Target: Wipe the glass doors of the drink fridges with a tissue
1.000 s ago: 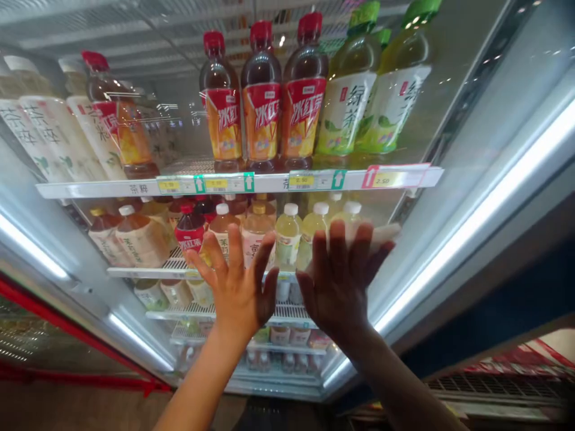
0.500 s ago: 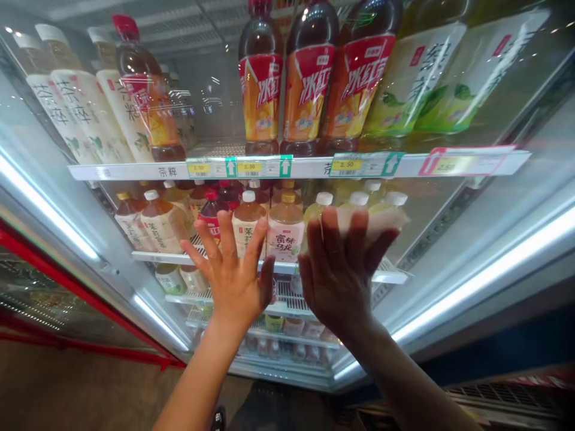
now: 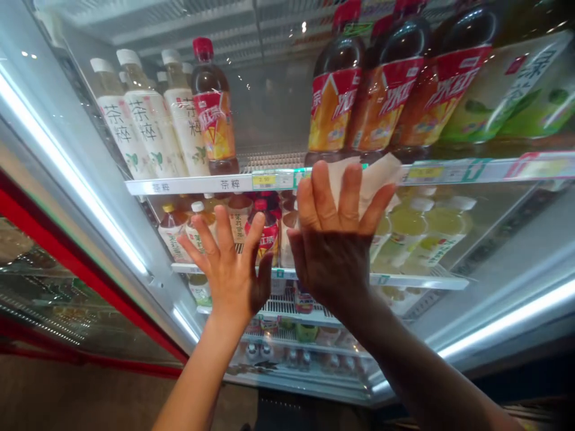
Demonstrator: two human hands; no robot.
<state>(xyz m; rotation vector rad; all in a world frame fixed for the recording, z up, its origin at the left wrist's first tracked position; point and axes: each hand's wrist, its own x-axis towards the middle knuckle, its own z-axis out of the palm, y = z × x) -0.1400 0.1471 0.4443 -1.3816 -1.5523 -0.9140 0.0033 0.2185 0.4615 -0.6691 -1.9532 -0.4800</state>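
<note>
My left hand (image 3: 231, 269) lies flat on the glass door (image 3: 278, 102) of a drinks fridge, fingers spread, holding nothing. Just to its right, my right hand (image 3: 335, 251) presses a white cloth (image 3: 381, 170) against the same glass with its fingers stretched upward. The cloth sticks out past the fingertips, level with the shelf rail (image 3: 202, 184) and its price tags. Behind the glass, red-labelled tea bottles (image 3: 372, 96) stand just above my right hand.
White-labelled bottles (image 3: 148, 120) fill the upper shelf's left, green-labelled ones (image 3: 530, 90) its right. Pale yellow bottles (image 3: 431, 230) stand on the shelf below, with more shelves further down. A lit strip (image 3: 67, 173) and a red frame (image 3: 67, 263) run along the door's left edge.
My right hand slid the cloth up the glass from the lower shelf to the price rail. My left hand stayed flat on the glass. The view swung right.
</note>
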